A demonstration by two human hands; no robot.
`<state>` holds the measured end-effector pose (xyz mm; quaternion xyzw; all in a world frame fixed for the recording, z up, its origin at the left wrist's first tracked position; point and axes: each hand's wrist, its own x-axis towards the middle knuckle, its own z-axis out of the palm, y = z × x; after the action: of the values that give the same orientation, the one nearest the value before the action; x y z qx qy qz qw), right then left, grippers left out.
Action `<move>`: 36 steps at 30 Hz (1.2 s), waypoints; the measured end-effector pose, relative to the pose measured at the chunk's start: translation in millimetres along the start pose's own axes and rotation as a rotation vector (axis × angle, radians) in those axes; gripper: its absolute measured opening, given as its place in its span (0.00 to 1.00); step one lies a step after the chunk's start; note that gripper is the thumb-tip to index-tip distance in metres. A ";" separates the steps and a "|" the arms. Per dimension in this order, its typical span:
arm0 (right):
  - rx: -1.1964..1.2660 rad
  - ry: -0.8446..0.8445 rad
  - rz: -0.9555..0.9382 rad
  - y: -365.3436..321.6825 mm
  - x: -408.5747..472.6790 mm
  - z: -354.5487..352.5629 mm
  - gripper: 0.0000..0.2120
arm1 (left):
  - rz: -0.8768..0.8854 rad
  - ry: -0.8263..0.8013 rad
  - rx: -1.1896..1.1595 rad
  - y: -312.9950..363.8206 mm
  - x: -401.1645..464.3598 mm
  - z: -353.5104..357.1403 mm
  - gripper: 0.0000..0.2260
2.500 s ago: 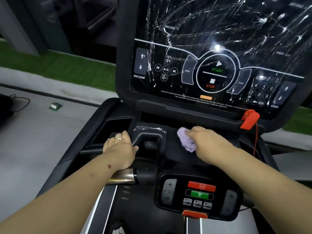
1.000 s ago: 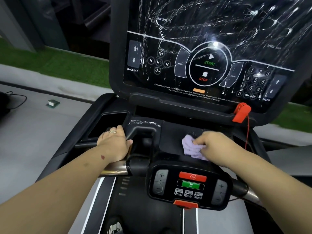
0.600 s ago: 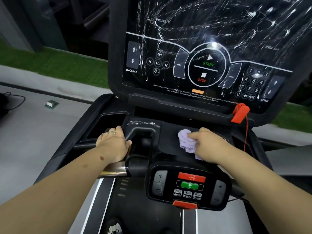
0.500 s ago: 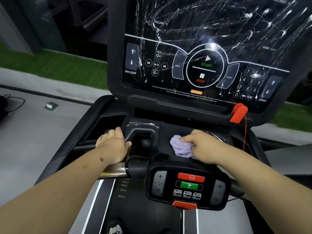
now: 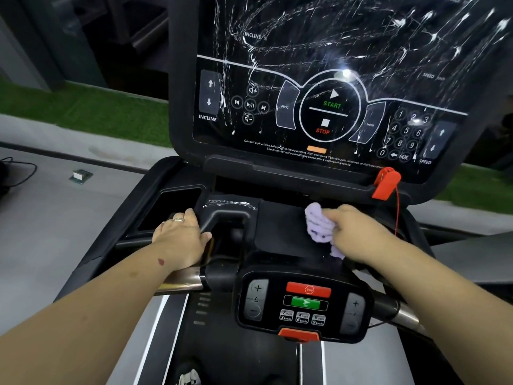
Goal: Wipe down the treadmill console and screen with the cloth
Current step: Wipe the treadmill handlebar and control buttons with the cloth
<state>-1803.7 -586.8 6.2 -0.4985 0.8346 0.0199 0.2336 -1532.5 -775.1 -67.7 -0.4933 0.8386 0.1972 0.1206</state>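
Observation:
The black treadmill console (image 5: 280, 226) fills the middle of the view, with its big tilted screen (image 5: 333, 87) above, streaked with white smears. My right hand (image 5: 358, 232) presses a bunched lilac cloth (image 5: 319, 226) onto the flat console shelf just below the screen's lower edge. My left hand (image 5: 180, 240), wearing a ring, grips the left handlebar (image 5: 183, 282) beside a recessed tray. A small control pad (image 5: 305, 301) with red and green buttons sits nearest me.
A red safety clip (image 5: 385, 182) with a thin red cord hangs at the screen's lower right corner, close to my right hand. White streaks mark the shelf (image 5: 230, 204) left of the cloth. Grey floor and green turf (image 5: 83, 112) lie to the left.
My right hand has swept the cloth back and forth over the shelf; from half a second ago it moved right and up toward the screen edge. The left hand stays on the handlebar.

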 end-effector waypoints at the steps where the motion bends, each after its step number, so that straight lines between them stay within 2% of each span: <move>1: -0.086 0.020 -0.007 -2.2 -1.5 6.9 0.18 | -0.002 -0.002 -0.001 0.2 -0.1 -0.3 0.27; 3: -0.137 -0.023 -0.048 -9.3 -5.0 12.1 0.11 | 0.001 -0.004 -0.001 0.4 -0.2 -0.9 0.27; 6: 0.004 -0.135 -0.022 -9.8 -1.8 -0.5 0.10 | 0.004 -0.008 0.007 0.5 -0.8 -1.4 0.27; 8: 0.058 -0.020 0.040 -2.0 3.1 -7.1 0.09 | 0.000 -0.009 0.012 0.6 -0.7 -1.6 0.27; 10: -0.053 0.072 0.037 -2.2 1.2 -1.7 0.10 | -0.001 -0.010 0.009 0.0 -0.4 -1.6 0.27; 13: -0.093 -0.081 -0.029 -10.1 -6.5 7.9 0.12 | -0.002 -0.008 -0.004 -0.6 0.5 -1.3 0.27; 15: 0.052 -0.153 -0.021 -13.5 -6.8 -0.4 0.11 | -0.001 -0.006 -0.008 -0.4 0.1 -1.7 0.27; 17: 0.223 -0.078 0.035 -14.9 -4.3 -3.9 0.14 | -0.004 -0.003 -0.013 -0.8 -0.5 -2.1 0.28; 18: 0.233 -0.001 0.058 -18.3 -1.9 -3.9 0.14 | -0.002 -0.001 -0.017 -1.5 -0.9 -1.9 0.28; 20: 0.038 0.084 0.042 -31.3 0.4 4.2 0.16 | 0.004 0.001 -0.028 -2.3 -2.2 -2.0 0.27; 22: -0.086 0.054 -0.032 -50.0 1.4 8.1 0.17 | 0.008 0.008 -0.038 -1.8 -3.5 -3.0 0.26; 26: -0.065 0.086 -0.157 -85.6 12.0 3.6 0.16 | 0.012 0.026 -0.058 -4.5 -6.7 -4.0 0.28; 31: -0.165 0.048 -0.139 -112.9 28.4 12.7 0.14 | 0.011 0.026 -0.073 -7.2 -6.8 -3.8 0.29; 36: -0.319 0.010 -0.096 -150.6 37.6 16.5 0.18 | 0.013 0.004 -0.054 -5.8 -6.2 -3.9 0.31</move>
<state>-1685.6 -689.0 6.1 -0.5688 0.7971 0.1382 0.1481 -1524.5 -774.5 -63.0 -0.4911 0.8366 0.2194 0.1041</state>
